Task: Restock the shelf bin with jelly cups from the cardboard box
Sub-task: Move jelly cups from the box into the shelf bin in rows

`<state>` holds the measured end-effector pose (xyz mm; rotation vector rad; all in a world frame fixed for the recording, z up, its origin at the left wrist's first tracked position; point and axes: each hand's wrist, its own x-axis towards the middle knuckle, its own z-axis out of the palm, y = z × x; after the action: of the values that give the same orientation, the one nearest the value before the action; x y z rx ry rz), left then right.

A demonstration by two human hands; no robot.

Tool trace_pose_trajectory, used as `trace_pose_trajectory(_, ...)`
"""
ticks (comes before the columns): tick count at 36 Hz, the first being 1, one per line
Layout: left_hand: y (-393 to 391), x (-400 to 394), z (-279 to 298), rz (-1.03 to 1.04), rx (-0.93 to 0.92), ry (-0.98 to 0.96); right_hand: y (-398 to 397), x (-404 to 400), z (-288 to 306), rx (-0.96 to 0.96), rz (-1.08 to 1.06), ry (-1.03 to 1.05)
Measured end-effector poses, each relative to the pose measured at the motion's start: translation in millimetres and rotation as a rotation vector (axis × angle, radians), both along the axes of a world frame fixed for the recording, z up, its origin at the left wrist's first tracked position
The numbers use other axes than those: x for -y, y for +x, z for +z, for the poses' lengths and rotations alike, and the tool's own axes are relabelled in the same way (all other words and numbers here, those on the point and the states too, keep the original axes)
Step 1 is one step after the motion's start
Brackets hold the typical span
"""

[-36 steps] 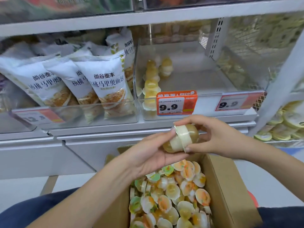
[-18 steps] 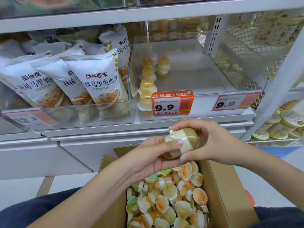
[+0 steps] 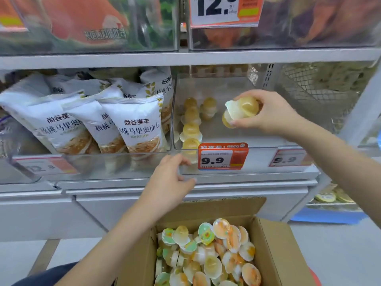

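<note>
My right hand (image 3: 270, 114) grips two yellow jelly cups (image 3: 240, 110) stacked together and holds them inside the clear shelf bin (image 3: 257, 141), above its bare floor. Several yellow jelly cups (image 3: 191, 124) stand in a row along the bin's left side. My left hand (image 3: 171, 180) hovers by the bin's front left corner, fingers loosely curled and holding nothing. The open cardboard box (image 3: 274, 240) sits below, full of loose jelly cups (image 3: 208, 256).
White bread bags (image 3: 132, 124) fill the bin to the left. Orange 9.9 price tags (image 3: 222, 156) hang on the bin front. A wire mesh divider (image 3: 313, 89) stands to the right. An upper shelf (image 3: 185, 58) with clear bins runs overhead.
My right hand rose from above the box into the bin, carrying the stacked cups. My left hand let go of them and moved to the bin's front corner. The view tilted upward.
</note>
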<state>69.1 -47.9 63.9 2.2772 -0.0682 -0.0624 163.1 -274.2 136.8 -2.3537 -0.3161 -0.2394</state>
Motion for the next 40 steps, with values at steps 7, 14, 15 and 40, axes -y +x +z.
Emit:
trace_pose_trajectory(7, 4, 4, -1, -0.002, 0.040, 0.002, 82, -37, -27, -0.203, 0.074, -0.387)
trace_pose_trajectory(14, 9, 5, -3, 0.021, 0.041, -0.036, 105, -41, -67, -0.233, 0.099, -0.274)
trace_pose_trajectory(15, 9, 5, -4, 0.026, 0.045, -0.044, 107, -39, -71, -0.237, 0.091, -0.189)
trace_pose_trajectory(40, 8, 8, -8, 0.016, 0.066, -0.026, 101, -29, -74, -0.324, 0.024, 0.047)
